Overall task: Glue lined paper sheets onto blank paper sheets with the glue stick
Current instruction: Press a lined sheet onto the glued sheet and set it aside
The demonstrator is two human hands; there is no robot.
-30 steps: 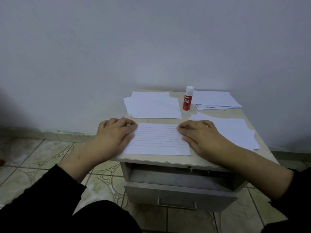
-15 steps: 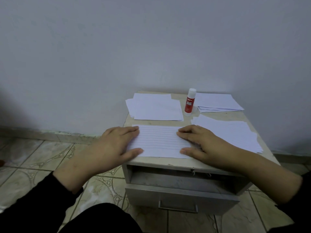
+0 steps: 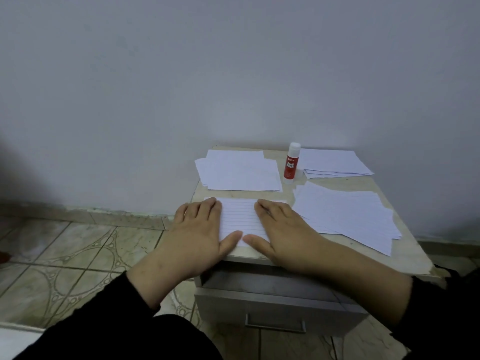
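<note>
Your lined paper sheet lies flat near the front edge of the surface, well in front of the glue stick. It is thin and very light. It bends with no effort, slides fast on a smooth top, and will crease or tear if you grab it hard. A blank sheet may be under it, but you cannot tell from here.

Your left hand lies flat on the left part of the sheet, fingers straight and spread. Your right hand lies flat on the right part, and the two thumbs nearly meet at the front edge. Neither hand is pinching anything.

If you want to lift the sheet, take it by a corner or an edge, with soft fingers.

The glue stick stands upright with its cap on. A pile of blank sheets lies to its left. Another pile lies to its right. More lined sheets lie spread in front of it, to the right.
</note>
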